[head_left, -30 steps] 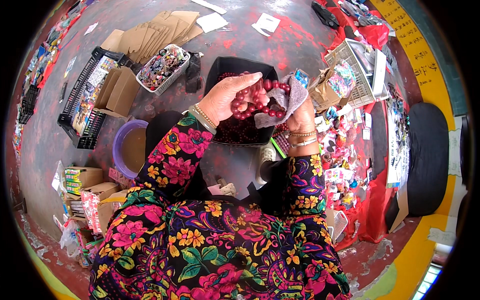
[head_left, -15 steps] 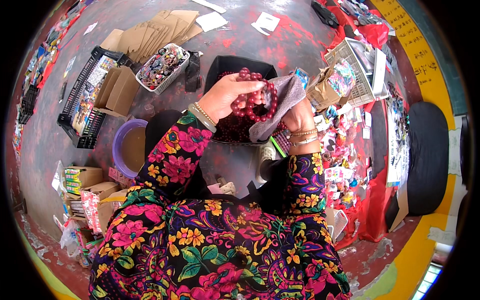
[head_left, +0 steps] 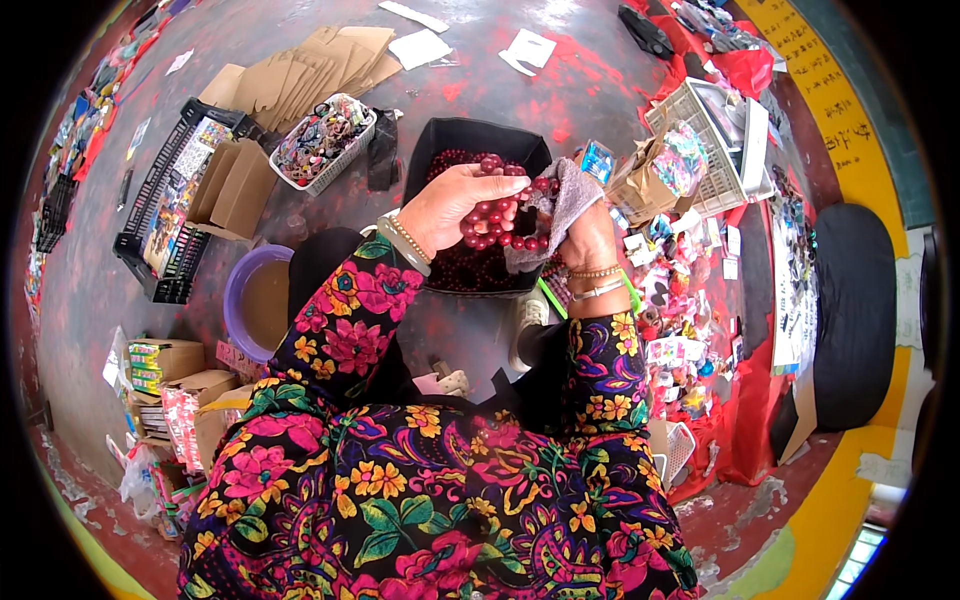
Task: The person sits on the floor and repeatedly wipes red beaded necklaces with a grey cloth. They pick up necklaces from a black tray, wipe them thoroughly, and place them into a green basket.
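Observation:
Dark red bead bracelets (head_left: 484,225) hang from my left hand (head_left: 450,207), whose thumb and fingers close round the beads. My right hand (head_left: 590,242) grips a greyish-purple cloth (head_left: 575,190), folded against the right side of the beads; its fingers are partly hidden by the cloth. Both hands are held above a black bin (head_left: 435,145) on the floor. Many more dark red beads (head_left: 470,272) lie inside that bin, partly covered by my hands.
Left of the bin are a white basket of hair ties (head_left: 350,148), an open cardboard box (head_left: 235,190), a black crate (head_left: 135,245) and a purple basin of brownish water (head_left: 240,300). At right, small packaged goods (head_left: 690,300) cover red cloth near a tilted cream basket (head_left: 690,125).
The cloth has folded in and been drawn up round the right side of the beads. The loop that hung open is now bunched between my hands.

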### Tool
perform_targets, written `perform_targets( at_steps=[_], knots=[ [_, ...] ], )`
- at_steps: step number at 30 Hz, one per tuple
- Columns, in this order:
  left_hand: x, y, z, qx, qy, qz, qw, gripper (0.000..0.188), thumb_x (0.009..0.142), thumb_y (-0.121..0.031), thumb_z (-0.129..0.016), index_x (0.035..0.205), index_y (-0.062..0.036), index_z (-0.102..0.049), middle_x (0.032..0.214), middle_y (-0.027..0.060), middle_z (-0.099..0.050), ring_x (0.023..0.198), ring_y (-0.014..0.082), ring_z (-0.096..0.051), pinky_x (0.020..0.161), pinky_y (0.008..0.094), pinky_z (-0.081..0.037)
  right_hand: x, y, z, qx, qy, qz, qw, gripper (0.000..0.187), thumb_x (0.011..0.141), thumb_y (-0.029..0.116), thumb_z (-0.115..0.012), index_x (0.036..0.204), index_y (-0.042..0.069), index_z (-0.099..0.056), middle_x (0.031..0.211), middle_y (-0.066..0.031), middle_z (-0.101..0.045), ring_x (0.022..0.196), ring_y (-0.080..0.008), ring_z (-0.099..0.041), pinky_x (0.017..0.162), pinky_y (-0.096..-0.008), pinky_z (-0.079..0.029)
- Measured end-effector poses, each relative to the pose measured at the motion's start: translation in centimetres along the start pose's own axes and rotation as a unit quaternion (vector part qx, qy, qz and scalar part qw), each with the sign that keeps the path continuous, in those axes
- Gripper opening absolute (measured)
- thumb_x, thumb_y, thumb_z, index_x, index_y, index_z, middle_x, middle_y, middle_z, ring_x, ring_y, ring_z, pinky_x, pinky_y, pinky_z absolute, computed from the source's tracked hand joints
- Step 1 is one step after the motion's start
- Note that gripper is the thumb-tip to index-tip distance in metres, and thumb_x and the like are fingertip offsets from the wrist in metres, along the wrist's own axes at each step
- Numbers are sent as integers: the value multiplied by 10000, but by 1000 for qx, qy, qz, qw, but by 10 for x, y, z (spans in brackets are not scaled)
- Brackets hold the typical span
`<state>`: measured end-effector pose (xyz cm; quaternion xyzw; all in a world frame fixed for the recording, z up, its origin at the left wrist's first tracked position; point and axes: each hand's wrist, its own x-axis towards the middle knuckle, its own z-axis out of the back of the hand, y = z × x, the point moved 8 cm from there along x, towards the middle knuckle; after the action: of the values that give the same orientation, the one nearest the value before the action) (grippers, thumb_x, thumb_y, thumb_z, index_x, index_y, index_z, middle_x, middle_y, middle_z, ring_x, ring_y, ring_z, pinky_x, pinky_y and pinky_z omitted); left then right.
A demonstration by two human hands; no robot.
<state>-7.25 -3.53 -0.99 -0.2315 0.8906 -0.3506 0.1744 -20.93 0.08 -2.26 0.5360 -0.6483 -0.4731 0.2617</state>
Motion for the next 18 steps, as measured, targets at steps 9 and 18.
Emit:
perform_targets(
  at_steps=[9, 18],
  knots=[
    [1, -15, 11, -110, -50, -101, 988, 182, 905, -220, -571, 909, -42, -604, 769, 54, -619, 690, 147, -611, 477, 193, -396, -1, -8, -11, 128, 66, -22, 989, 269, 896, 248, -586, 1093, 65, -575, 1037, -55, -622, 958, -183, -590, 836, -341, -496],
    [4, -7, 7, -29, -1, -61, 998, 199, 890, -200, -594, 995, -32, -600, 810, 71, -641, 619, 96, -572, 471, 182, -388, -5, -1, -10, -2, 21, 66, 998, 304, 880, 224, -615, 1114, 36, -568, 1032, -44, -614, 905, -142, -592, 743, -287, -501]
  ],
)
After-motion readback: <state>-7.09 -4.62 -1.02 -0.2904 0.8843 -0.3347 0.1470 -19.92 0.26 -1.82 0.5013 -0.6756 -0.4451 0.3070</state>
